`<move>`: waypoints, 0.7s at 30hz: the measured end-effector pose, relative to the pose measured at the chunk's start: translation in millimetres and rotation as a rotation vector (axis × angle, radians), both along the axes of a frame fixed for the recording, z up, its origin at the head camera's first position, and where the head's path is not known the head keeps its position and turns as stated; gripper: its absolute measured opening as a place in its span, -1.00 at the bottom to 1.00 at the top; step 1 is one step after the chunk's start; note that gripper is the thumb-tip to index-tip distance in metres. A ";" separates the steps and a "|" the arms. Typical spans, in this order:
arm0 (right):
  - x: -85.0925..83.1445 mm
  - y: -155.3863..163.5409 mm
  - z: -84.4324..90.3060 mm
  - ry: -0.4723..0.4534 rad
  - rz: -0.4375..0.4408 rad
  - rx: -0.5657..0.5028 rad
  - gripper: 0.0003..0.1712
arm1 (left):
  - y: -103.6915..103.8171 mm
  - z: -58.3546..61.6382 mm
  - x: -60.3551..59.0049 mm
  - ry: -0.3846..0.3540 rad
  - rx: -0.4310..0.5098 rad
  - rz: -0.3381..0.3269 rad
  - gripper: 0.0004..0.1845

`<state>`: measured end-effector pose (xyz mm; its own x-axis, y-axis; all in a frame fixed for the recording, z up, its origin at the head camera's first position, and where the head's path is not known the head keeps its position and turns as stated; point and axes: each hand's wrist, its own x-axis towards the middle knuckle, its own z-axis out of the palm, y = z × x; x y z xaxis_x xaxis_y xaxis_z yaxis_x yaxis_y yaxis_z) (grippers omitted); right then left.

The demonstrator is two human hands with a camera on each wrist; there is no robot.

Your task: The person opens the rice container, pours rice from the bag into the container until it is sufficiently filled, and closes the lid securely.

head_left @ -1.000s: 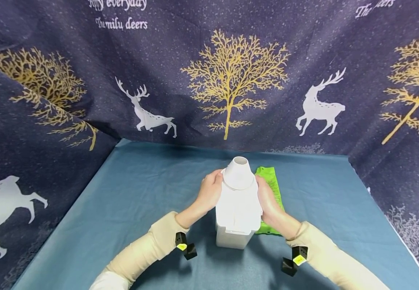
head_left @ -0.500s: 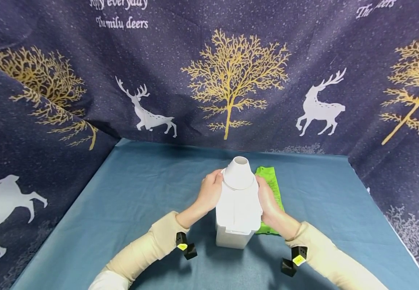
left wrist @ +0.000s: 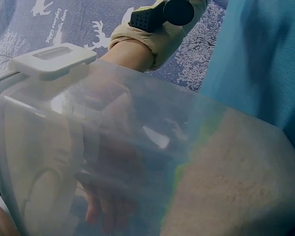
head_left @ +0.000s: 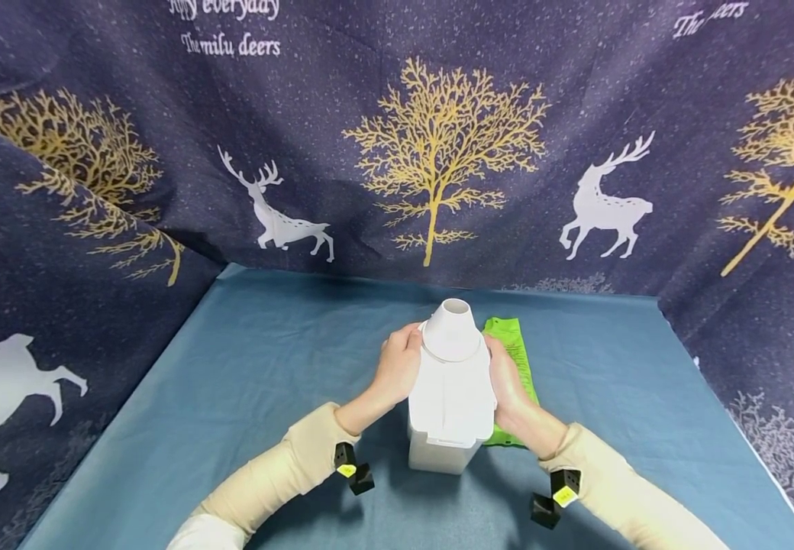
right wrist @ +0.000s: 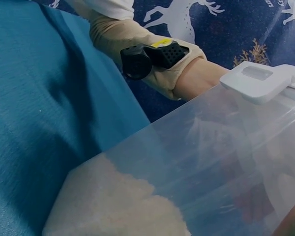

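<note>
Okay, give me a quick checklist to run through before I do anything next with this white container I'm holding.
1. Left hand holds the container's side: ok.
2. Right hand holds the opposite side: ok.
3. Container upright on the blue tablecloth: ok.
4. Funnel seated on the lid: ok.
5. Pale grain sits low inside, well below the lid: ok.
6. Green packet lies flat behind the right hand; opened or sealed: cannot tell.
</note>
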<state>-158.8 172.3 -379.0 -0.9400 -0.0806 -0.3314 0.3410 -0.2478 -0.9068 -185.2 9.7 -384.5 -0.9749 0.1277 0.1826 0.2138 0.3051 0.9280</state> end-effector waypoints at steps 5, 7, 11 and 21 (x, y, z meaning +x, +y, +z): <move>0.7 0.3 -0.9 -0.001 0.000 -0.039 -0.48 | 0.3 -0.9 0.4 0.004 -0.003 -0.001 -0.59; 1.3 -0.2 -1.2 -0.001 -0.004 -0.052 -0.47 | 0.2 -1.7 0.3 0.007 -0.010 0.005 -0.59; 2.1 -1.8 -2.2 0.005 -0.019 -0.078 -0.48 | 0.4 -2.0 0.1 0.004 -0.020 0.017 -0.59; 2.7 -2.2 -3.9 -0.004 -0.064 -0.085 -0.50 | 2.6 -0.1 0.7 0.001 -0.020 0.020 -0.59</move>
